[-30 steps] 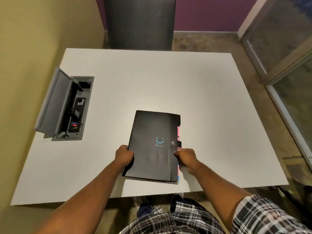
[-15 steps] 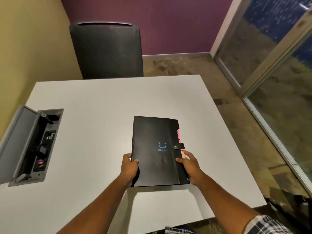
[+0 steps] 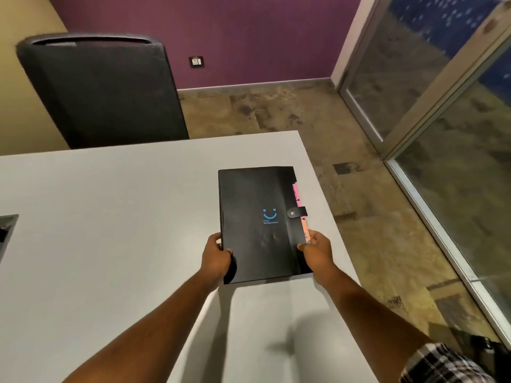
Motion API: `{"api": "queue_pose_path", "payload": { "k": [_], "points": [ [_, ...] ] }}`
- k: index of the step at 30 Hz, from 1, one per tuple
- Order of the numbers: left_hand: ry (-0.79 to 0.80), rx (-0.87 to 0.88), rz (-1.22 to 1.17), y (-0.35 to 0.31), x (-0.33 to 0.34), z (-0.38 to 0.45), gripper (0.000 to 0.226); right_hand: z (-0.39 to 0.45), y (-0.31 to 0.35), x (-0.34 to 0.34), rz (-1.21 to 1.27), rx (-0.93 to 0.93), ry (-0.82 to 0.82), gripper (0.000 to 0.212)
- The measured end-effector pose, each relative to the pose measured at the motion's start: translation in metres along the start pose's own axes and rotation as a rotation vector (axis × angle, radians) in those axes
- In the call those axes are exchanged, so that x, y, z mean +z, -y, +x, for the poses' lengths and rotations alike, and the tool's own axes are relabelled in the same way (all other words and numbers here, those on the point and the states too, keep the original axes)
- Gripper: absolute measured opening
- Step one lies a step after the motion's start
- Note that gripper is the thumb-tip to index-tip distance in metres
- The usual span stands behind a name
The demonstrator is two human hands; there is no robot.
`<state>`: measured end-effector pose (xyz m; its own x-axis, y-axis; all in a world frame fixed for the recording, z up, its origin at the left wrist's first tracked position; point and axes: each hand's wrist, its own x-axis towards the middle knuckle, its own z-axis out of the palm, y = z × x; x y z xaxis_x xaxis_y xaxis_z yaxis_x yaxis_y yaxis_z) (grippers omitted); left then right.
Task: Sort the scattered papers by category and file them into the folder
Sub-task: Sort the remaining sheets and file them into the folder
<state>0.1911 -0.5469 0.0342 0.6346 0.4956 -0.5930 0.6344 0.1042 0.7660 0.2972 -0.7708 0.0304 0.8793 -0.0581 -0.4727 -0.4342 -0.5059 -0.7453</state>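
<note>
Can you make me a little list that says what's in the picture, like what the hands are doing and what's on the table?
folder: black folder, closed, blue smiley on the cover
strap: snap strap fastened at its right edge
tabs: pink and orange tabs poking out on the right
left hand: left hand holds the folder's left edge
right hand: right hand holds the folder's right edge
table: white table under the folder
chair: dark chair behind the table
loose papers: none in view

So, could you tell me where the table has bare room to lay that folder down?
Bare table spreads left of the folder, up to the chair and the hatch. Both hands grip it near the right edge.
</note>
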Motion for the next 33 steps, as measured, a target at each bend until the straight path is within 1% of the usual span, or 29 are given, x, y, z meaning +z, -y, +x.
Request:
{"api": "queue_pose_path", "payload": {
  "k": [2, 4, 8, 10, 13, 14, 17, 19, 22, 25, 29, 33],
  "points": [
    [0.015, 0.0, 0.075, -0.008, 0.015, 0.015, 0.046, 0.025, 0.001, -0.01, -0.016, -0.005, -0.008, 0.02],
    [0.017, 0.0, 0.142, -0.013, 0.032, 0.03, 0.044, 0.047, -0.006, -0.018, -0.029, -0.001, -0.023, 0.018],
    [0.048, 0.007, 0.221, -0.017, 0.068, 0.051, 0.04, 0.084, -0.028, -0.03, -0.074, 0.032, -0.077, 0.021],
    [0.058, 0.031, 0.284, -0.018, 0.086, 0.059, 0.037, 0.101, -0.038, -0.035, -0.107, 0.038, -0.139, 0.025],
    [0.056, 0.11, 0.413, -0.019, 0.106, 0.062, 0.035, 0.112, -0.047, -0.039, -0.218, -0.011, -0.236, 0.033],
    [0.05, 0.138, 0.461, -0.018, 0.111, 0.062, 0.035, 0.113, -0.049, -0.041, -0.212, -0.019, -0.246, 0.03],
    [0.01, 0.174, 0.531, -0.017, 0.12, 0.062, 0.032, 0.118, -0.058, -0.039, -0.231, -0.053, -0.283, 0.012],
    [-0.019, 0.178, 0.57, -0.017, 0.126, 0.062, 0.028, 0.126, -0.066, -0.038, -0.257, -0.05, -0.307, 0.008],
    [-0.039, 0.168, 0.618, -0.018, 0.133, 0.06, 0.023, 0.129, -0.07, -0.034, -0.324, -0.009, -0.339, 0.023],
    [-0.047, 0.175, 0.644, -0.018, 0.135, 0.058, 0.02, 0.119, -0.064, -0.03, -0.397, -0.008, -0.386, 0.037],
    [-0.034, 0.199, 0.668, -0.016, 0.131, 0.056, 0.018, 0.11, -0.065, -0.029, -0.504, 0.01, -0.382, 0.042],
    [0.051, 0.22, 0.685, -0.009, 0.124, 0.059, 0.023, 0.112, -0.07, -0.031, -0.566, -0.01, -0.351, 0.047]
  ]
}}
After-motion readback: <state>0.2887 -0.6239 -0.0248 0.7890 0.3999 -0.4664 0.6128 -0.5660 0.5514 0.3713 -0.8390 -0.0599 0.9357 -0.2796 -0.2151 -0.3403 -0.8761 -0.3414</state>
